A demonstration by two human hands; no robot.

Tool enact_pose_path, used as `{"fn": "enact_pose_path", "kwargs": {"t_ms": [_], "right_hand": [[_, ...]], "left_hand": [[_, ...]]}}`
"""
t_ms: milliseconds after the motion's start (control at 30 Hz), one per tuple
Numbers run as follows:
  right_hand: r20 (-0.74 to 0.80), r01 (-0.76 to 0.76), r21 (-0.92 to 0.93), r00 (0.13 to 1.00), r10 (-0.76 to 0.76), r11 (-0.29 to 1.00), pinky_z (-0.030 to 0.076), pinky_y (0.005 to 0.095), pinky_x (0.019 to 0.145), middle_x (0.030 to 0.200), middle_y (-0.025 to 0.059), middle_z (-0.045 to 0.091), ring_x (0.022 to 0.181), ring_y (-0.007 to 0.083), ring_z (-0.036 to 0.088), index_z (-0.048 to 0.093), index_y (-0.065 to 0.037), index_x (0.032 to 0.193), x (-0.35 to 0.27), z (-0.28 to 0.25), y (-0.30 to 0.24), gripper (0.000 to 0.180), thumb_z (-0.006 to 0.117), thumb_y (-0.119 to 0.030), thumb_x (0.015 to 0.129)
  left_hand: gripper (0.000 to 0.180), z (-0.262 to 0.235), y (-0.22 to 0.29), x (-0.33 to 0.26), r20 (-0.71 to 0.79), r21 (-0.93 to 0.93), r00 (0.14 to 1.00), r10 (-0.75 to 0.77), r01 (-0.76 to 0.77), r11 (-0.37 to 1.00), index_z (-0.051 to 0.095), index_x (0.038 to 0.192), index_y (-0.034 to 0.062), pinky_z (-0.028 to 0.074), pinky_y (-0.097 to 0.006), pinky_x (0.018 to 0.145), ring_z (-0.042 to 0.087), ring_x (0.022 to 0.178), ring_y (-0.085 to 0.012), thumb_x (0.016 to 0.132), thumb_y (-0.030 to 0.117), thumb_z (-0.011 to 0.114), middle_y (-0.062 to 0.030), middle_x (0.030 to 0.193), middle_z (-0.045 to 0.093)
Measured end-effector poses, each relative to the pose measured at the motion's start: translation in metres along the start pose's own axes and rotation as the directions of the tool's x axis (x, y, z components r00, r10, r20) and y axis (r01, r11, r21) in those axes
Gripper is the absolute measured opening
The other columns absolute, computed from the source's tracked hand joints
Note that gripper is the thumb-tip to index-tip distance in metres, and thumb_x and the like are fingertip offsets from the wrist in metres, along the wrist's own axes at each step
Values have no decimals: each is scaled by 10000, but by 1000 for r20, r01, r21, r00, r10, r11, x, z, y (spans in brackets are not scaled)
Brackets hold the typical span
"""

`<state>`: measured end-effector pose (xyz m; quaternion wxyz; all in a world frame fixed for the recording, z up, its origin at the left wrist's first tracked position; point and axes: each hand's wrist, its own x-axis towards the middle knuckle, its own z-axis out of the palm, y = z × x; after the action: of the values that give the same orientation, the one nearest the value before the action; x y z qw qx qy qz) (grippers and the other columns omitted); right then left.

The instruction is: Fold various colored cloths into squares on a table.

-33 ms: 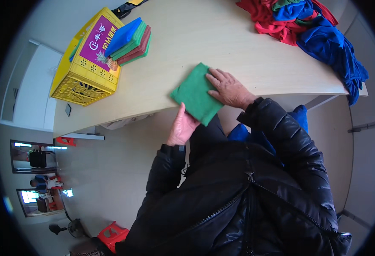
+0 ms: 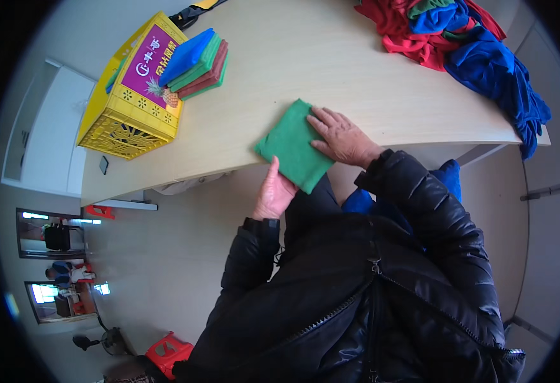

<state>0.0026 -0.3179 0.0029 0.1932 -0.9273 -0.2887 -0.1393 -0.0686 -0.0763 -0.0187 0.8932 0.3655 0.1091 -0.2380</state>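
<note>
A folded green cloth lies at the table's near edge, its lower corner jutting past the edge over my lap. My left hand grips its near left side, with the thumb on top and the fingers hidden underneath. Flat on the cloth's right part rests my right hand, its fingers stretched out and a little apart. Farther left, a stack of folded cloths in blue, green and dark red leans beside the yellow crate. At the far right is a loose heap of red, blue and green cloths.
The yellow plastic crate with a purple label stands on the table's left end. A dark flat object lies near it. Blue cloth shows beside my right arm below the table. Red stools stand on the floor at left.
</note>
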Motion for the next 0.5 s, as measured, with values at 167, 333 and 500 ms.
{"fn": "enact_pose_path", "kwargs": {"t_ms": [167, 333, 500], "right_hand": [[32, 95, 169, 994, -101, 981, 326, 455, 1168, 1492, 217, 446, 1371, 380, 432, 484, 0, 1417, -6, -2, -20, 562, 556, -353, 986], [-67, -96, 172, 992, 109, 980, 335, 458, 1160, 1445, 213, 497, 1373, 379, 432, 507, 6, 1384, -29, -18, 24, 497, 561, -283, 984], [-130, -108, 22, 985, 110, 994, 345, 464, 1151, 1411, 199, 531, 1364, 384, 446, 544, 7, 1338, -43, -30, 42, 441, 585, -206, 955]], "left_hand": [[481, -7, -10, -12, -97, -110, 995, 30, -41, 993, 529, 1389, 77, 471, -406, 1058, 569, 1238, -227, 962, 225, 692, -78, 1345, 600], [427, 19, 61, -33, -145, 69, 981, 130, -121, 990, 570, 1343, 64, 479, -405, 1048, 597, 1197, -230, 945, 156, 691, -73, 1302, 630], [387, 50, 210, -19, -136, 359, 933, 334, -268, 894, 601, 1293, 52, 500, -409, 1021, 616, 1162, -232, 934, 155, 703, -82, 1249, 656]]}}
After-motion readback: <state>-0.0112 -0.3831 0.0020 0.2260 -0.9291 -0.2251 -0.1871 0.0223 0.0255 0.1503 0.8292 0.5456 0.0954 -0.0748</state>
